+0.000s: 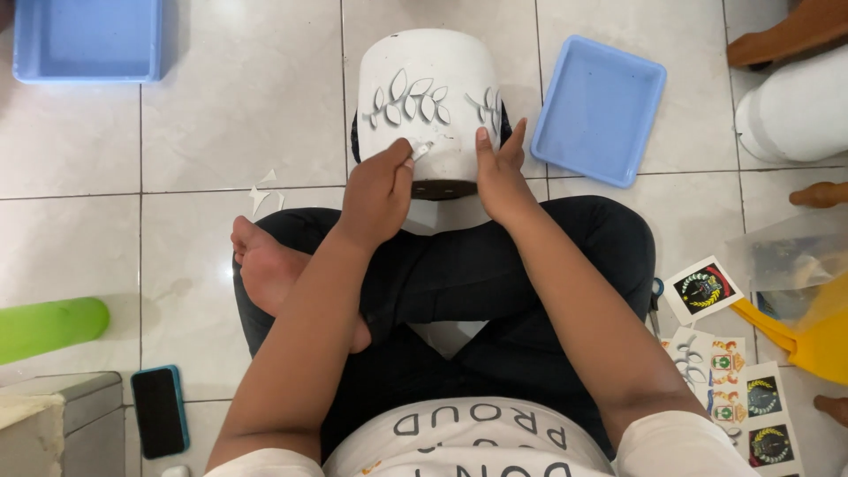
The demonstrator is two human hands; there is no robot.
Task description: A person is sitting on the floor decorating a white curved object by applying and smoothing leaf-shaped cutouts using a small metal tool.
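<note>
White pot (430, 97) lies tipped on its side on the tiled floor (238, 115), just past the crossed legs of the seated person, its rim toward the lap. Silver-grey leaf-shaped stickers (408, 99) run in a sprig across its wall, with a second cluster near the right edge. The left hand (378, 190) has thumb and fingers pinched together on a small leaf sticker piece (422, 149), pressed against the pot's side. The right hand (500, 172) rests flat against the pot — fingers spread, clamped on nothing, steadying it.

Around it: a shallow blue tray (599, 108) just right of the pot and a deeper blue bin (87, 40) at the top left corner, neither showing anything inside. Small white paper scraps (262, 192) lie left of the knee. Further left sit a green cylinder (50, 327) and a dark phone in a blue case (160, 411). At the right, sticker sheets (738, 389) with round black-and-yellow emblems lie on the floor beside a clear plastic bag (786, 256) and a yellow sheet (817, 340).
</note>
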